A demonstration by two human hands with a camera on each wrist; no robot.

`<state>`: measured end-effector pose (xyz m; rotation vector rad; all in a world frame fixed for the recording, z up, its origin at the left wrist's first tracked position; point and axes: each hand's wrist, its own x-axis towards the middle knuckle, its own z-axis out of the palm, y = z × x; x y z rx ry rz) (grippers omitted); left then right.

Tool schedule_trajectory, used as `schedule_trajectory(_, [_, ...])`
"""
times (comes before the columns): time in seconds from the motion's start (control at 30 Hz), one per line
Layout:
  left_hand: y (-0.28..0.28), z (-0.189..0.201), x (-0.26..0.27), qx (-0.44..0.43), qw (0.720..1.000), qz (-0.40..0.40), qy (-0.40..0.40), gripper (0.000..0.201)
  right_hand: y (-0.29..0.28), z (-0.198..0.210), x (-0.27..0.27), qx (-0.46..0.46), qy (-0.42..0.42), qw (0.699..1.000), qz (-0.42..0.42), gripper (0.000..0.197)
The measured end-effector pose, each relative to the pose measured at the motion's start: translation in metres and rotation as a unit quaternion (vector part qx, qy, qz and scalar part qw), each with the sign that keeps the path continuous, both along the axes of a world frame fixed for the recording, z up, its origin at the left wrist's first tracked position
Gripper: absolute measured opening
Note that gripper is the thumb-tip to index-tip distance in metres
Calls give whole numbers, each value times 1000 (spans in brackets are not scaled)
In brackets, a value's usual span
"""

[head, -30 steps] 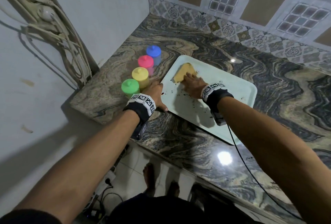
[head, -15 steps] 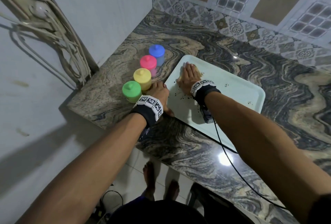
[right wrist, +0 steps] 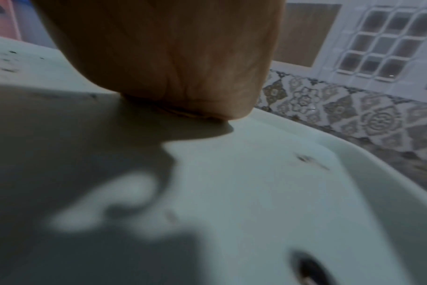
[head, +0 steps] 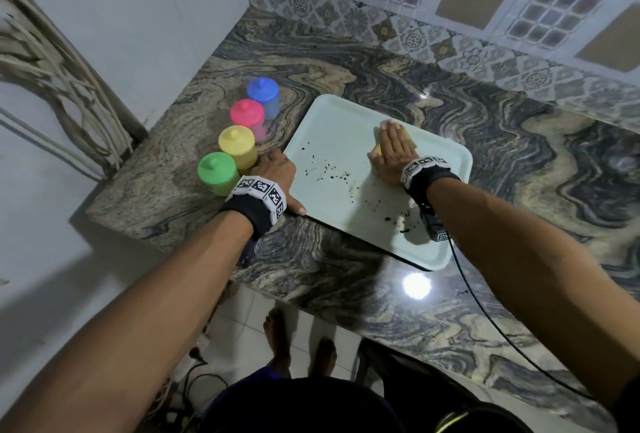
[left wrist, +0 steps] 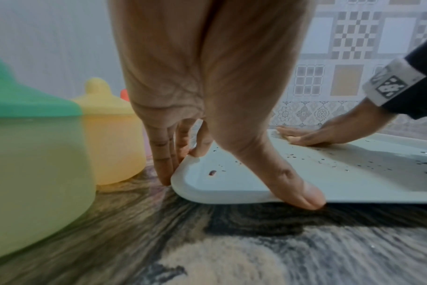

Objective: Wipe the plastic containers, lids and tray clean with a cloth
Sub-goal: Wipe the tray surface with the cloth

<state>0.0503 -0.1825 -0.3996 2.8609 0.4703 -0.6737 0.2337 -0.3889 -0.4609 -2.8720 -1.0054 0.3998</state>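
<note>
Your flat right hand (head: 393, 152) presses the cloth (head: 377, 148) on the tray (head: 332, 128); your straight-fingered left hand (head: 277, 169) seemingly braces its corner; sweep the specks (head: 327, 171) next.

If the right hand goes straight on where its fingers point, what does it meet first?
Probably the tray's far rim, just ahead of the right hand; past it, counter, though depth is unclear.
</note>
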Motion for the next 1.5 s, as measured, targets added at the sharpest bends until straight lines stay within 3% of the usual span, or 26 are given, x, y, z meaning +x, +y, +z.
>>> schedule_trajectory(0.1, [-1, 2, -1, -1, 1000, -2, -5, 93, -39, 1, 2, -16, -1, 999, -36, 73])
schedule_trajectory(0.2, [-2, 3, -2, -10, 1000, 19, -9, 99, -76, -7, 9, -34, 10, 999, -31, 97])
schedule_trajectory(0.27, [-3, 4, -4, -26, 999, 38, -20, 102, -94, -15, 24, -72, 70, 994, -55, 90])
schedule_trajectory(0.3, [-3, 3, -5, -35, 998, 51, -24, 101, -97, -5, 21, -88, 22, 994, -68, 86])
schedule_trajectory(0.37, [-7, 1, -7, -48, 996, 63, -29, 98, -95, 18, 15, -116, -2, 990, -80, 77])
schedule_trajectory(0.43, [-13, -2, -9, -54, 996, 62, -28, 97, -89, 26, 6, -74, 36, 991, -108, 72])
schedule_trajectory(0.5, [-17, -4, -9, -69, 996, 53, -23, 94, -85, 20, 3, -35, 50, 985, -163, 69])
schedule_trajectory(0.67, [-3, -7, -10, -103, 993, 37, -34, 85, -87, -7, -14, -35, 53, 975, -215, 73])
schedule_trajectory(0.77, [6, -11, -15, -111, 992, 18, -60, 86, -62, -7, -36, 1, 36, 967, -252, 84])
schedule_trajectory(0.83, [8, -15, -17, -128, 989, 22, -63, 88, -34, -4, -44, 15, 47, 964, -262, 76])
schedule_trajectory(1.0, [11, -25, -19, -152, 984, 23, -88, 85, 58, 1, -61, 16, 56, 981, -184, 73])
schedule_trajectory(1.2, [11, -32, -19, -152, 978, 25, -141, 45, 139, 9, -94, 23, 96, 992, -81, 60])
schedule_trajectory(1.37, [9, -26, -22, -154, 980, 10, -122, 79, 81, 3, -113, 37, 48, 998, 30, 58])
schedule_trajectory(1.5, [10, -27, -23, -155, 981, 17, -114, 91, 20, 5, -95, 12, 36, 998, -43, 58])
